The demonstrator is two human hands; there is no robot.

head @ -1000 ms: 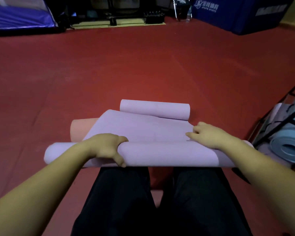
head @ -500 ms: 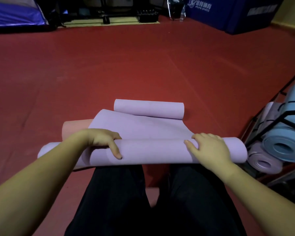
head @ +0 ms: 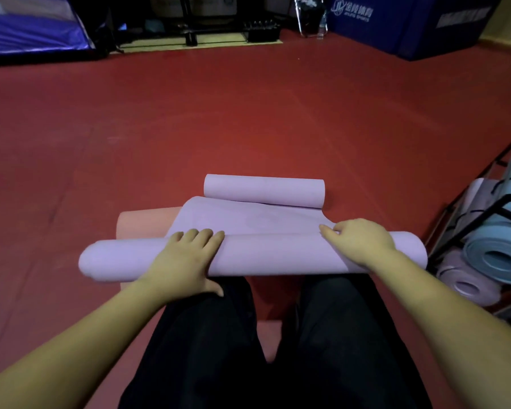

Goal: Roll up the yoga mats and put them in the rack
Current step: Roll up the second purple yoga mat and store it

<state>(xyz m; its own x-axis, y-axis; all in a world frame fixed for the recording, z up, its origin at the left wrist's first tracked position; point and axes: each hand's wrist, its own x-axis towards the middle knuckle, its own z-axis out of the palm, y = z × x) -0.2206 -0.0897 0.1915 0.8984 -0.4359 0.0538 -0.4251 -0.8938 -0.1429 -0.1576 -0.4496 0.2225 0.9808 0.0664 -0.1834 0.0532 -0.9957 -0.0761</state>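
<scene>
Pressing lilac mat roll, both hands.

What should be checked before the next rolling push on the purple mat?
1. Left hand on the purple mat roll: ok.
2. Right hand on the roll: ok.
3. Roll ends flush: not ok, the left end telescopes out.
4. Flat stretch ahead smooth: ok.
5. Far end flat: not ok, it curls up.
6. Free slot in the rack: cannot tell.
</scene>
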